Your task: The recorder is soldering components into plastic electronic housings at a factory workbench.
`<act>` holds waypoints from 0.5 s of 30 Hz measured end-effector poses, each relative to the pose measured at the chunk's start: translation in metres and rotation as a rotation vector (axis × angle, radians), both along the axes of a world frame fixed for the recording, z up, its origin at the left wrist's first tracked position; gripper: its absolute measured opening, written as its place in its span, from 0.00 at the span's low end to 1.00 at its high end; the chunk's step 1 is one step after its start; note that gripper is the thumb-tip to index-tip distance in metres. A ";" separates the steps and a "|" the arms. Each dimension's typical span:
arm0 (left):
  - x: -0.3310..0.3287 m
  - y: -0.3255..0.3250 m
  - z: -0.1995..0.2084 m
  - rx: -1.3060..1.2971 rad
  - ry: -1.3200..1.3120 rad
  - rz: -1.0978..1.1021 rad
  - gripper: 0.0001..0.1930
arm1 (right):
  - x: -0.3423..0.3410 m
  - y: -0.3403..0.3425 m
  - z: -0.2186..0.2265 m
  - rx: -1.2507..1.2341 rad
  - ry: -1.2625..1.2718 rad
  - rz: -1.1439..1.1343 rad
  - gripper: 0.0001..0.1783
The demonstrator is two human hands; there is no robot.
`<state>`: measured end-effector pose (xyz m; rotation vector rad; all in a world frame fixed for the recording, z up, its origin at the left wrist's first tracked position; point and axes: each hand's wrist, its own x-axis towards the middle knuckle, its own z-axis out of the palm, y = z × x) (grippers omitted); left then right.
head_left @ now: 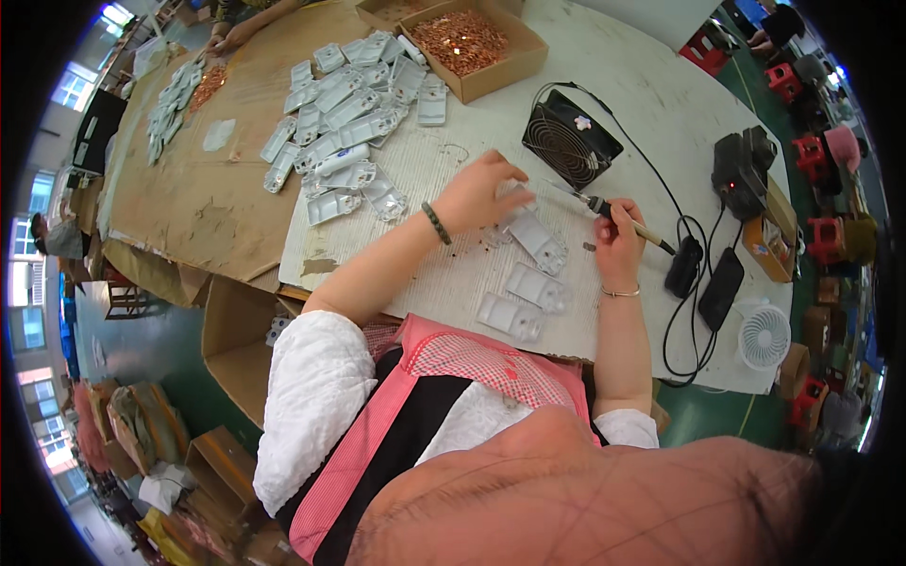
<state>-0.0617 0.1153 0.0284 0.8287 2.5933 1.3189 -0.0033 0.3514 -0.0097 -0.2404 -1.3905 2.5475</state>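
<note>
My right hand [618, 241] is closed around the handle of a soldering iron [646, 233], whose tip points left toward my other hand. My left hand [479, 193] reaches over the table with its fingers stretched and apart, slightly blurred; I see nothing held in it. Just below its fingertips lies a pale grey plastic case [536, 241], partly see-through. Closer to my apron are two similar pieces, a second case [535, 287] and a third case [510, 317]. Tiny bits lie on the tabletop beside the left wrist.
A black fan unit [571, 141] stands beyond my hands. Farther back are a heap of plastic cases [354, 108] and a cardboard box of copper-coloured parts [505, 71]. Cables, a black power adapter [721, 288], a black station [741, 174] and a white fan [764, 337] occupy the right. Another person's hands [222, 40] work far left.
</note>
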 end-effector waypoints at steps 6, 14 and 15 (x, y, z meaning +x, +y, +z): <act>-0.071 -0.039 -0.017 -0.552 0.532 0.525 0.21 | -0.002 -0.002 0.001 -0.018 0.026 0.037 0.03; -0.057 -0.044 -0.029 -0.527 0.418 0.483 0.11 | -0.002 -0.001 0.001 0.006 0.005 0.032 0.04; -0.052 -0.045 -0.029 -0.493 0.403 0.442 0.08 | -0.001 -0.001 0.001 0.006 0.005 0.030 0.04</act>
